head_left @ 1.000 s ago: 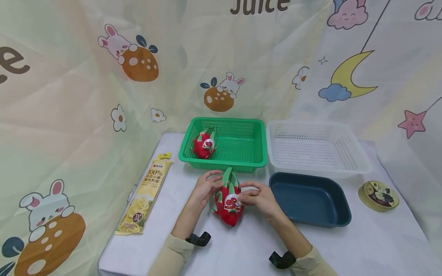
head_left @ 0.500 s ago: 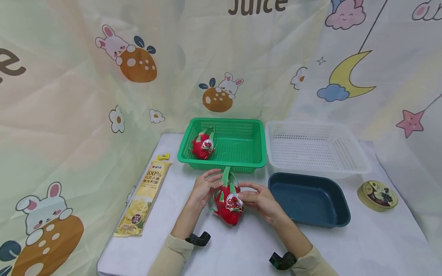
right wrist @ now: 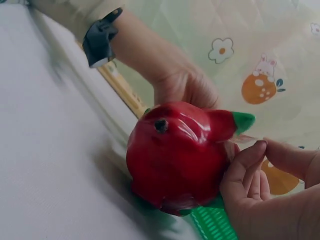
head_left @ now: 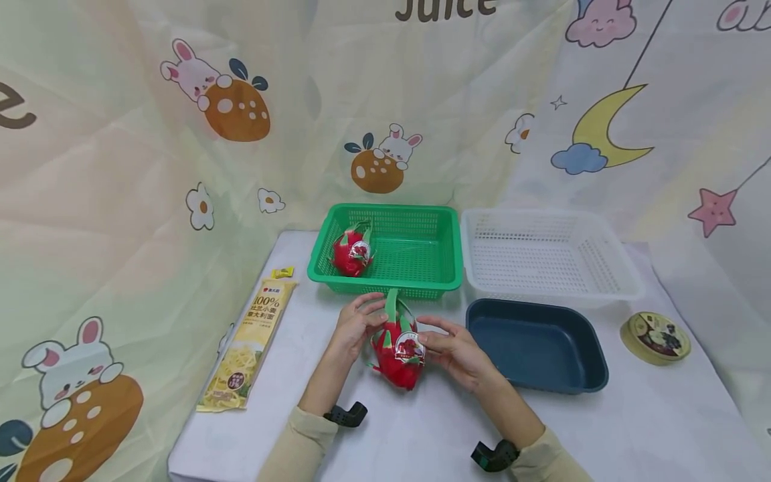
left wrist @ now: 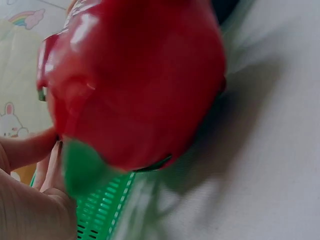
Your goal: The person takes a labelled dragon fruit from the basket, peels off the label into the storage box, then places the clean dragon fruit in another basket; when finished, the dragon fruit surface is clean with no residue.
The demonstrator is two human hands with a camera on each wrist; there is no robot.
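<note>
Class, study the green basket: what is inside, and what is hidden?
The green basket holds one red dragon fruit with a label, near its left end as pictured. The fruit covers the basket floor beneath it, and its underside cannot be seen.

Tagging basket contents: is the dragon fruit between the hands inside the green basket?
No, the head view shows that dragon fruit outside the green basket, in front of it on the person's side.

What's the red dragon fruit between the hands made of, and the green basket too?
The dragon fruit looks like glossy plastic, because its smooth red skin shines in bright streaks, though it might be foam with a shiny coat. The green basket seems to be moulded plastic with a slight sheen: its walls have neat, even holes.
</note>
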